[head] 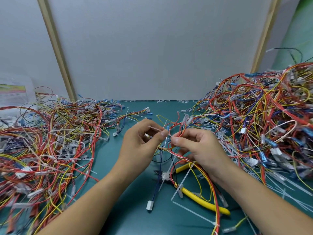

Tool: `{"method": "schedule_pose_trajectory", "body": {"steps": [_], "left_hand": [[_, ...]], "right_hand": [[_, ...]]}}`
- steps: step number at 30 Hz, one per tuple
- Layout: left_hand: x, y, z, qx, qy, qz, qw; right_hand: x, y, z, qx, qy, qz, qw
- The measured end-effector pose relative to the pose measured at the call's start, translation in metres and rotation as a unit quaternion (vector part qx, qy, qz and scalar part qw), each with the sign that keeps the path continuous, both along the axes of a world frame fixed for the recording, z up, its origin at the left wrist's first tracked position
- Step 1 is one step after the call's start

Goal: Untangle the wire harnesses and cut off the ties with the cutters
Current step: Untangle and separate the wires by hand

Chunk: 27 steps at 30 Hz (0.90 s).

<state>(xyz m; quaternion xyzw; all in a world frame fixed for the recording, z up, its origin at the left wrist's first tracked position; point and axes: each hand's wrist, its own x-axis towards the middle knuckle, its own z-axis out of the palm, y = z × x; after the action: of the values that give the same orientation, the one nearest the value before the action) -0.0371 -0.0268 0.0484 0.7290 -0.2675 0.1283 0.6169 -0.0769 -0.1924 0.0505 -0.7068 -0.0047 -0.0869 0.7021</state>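
Leftmost, a low heap of red, yellow and blue wire harnesses (50, 141) sprawls over the teal worktop (118, 209); spread so flat, it is probably the finished side. Next, the left hand (140, 146) is raised above the worktop, its grip narrow, with thumb and forefinger pinching a thin white plastic tie (155, 128) where it meets a loose red-and-yellow wire harness (169, 150). Lifting it seems meant to let the strands hang free and expose the tangle. Just beside it, the right hand (199, 148) pinches the same harness at its red loops, so the two grips can draw the snarl apart. Below that wrist, the yellow-handled cutters (199, 199) lie untouched on the worktop, partly under the trailing wires, within easy reach for the cut. Rightmost, a taller tangled mound of harnesses (262, 124) likely waits its turn.
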Motion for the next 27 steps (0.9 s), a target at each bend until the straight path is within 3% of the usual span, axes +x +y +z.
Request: {"method": "schedule_pose_trajectory", "body": {"steps": [5,8,12,17,19,22,24,27], "left_hand": [[0.009,0.003,0.0,0.004,0.057,-0.036,0.998],[0.019,0.006,-0.002,-0.022,0.11,0.013,0.994],[0.026,0.007,-0.012,0.143,0.124,0.063,0.98],[0.024,0.007,-0.011,0.112,0.122,0.001,0.986],[0.023,0.007,-0.012,0.141,0.073,0.019,0.987],[0.017,0.004,-0.014,0.224,-0.021,0.03,0.974],[0.014,0.004,-0.014,0.255,-0.045,0.026,0.966],[0.012,0.004,-0.014,0.284,-0.064,0.037,0.956]], "right_hand": [[0.0,-0.003,-0.002,0.004,0.002,-0.017,1.0],[0.0,-0.005,-0.002,0.026,0.004,-0.027,0.999],[0.002,-0.005,-0.002,0.054,0.006,-0.026,0.998],[0.006,-0.006,-0.001,0.081,0.027,-0.098,0.992],[0.007,-0.012,-0.001,0.02,-0.012,-0.204,0.979],[0.001,-0.02,0.004,-0.183,-0.209,-0.324,0.905],[-0.001,-0.016,0.006,-0.251,-0.286,-0.259,0.888],[0.003,-0.008,-0.003,-0.347,-0.202,-0.118,0.908]]}}
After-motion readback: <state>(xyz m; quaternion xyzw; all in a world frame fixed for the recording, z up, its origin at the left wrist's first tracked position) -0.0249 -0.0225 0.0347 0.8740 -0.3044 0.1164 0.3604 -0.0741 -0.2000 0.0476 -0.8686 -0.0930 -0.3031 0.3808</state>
